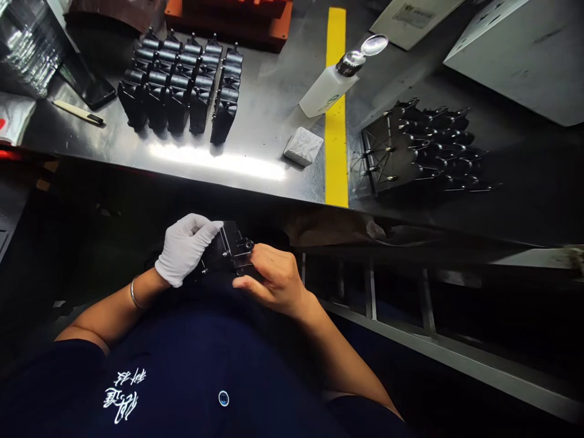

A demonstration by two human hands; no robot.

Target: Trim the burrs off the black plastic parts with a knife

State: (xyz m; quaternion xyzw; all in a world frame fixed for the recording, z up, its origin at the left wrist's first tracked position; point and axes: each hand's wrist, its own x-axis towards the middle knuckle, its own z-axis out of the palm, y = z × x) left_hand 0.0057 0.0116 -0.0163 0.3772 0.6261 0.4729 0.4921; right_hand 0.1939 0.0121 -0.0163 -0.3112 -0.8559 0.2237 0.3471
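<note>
Currently | black moulded housing (pixel 233 240): lugged side facing right, long axis unclear | gloved left fingers (pixel 210 229), bare right fingers (pixel 264 258) pinching it | open gap to edge of counter (pixel 269 91)

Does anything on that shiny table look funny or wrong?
Yes, a little: the lid of the white bottle by the yellow stripe is flipped open. That seems odd because an open bottle might spill, though no puddle shows.

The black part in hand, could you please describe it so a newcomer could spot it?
Find the metal table and look below its near edge, in front of the navy shirt. There the gloved left hand grips the black part beside the bare right hand; unlike the table's black parts, it is held.
</note>
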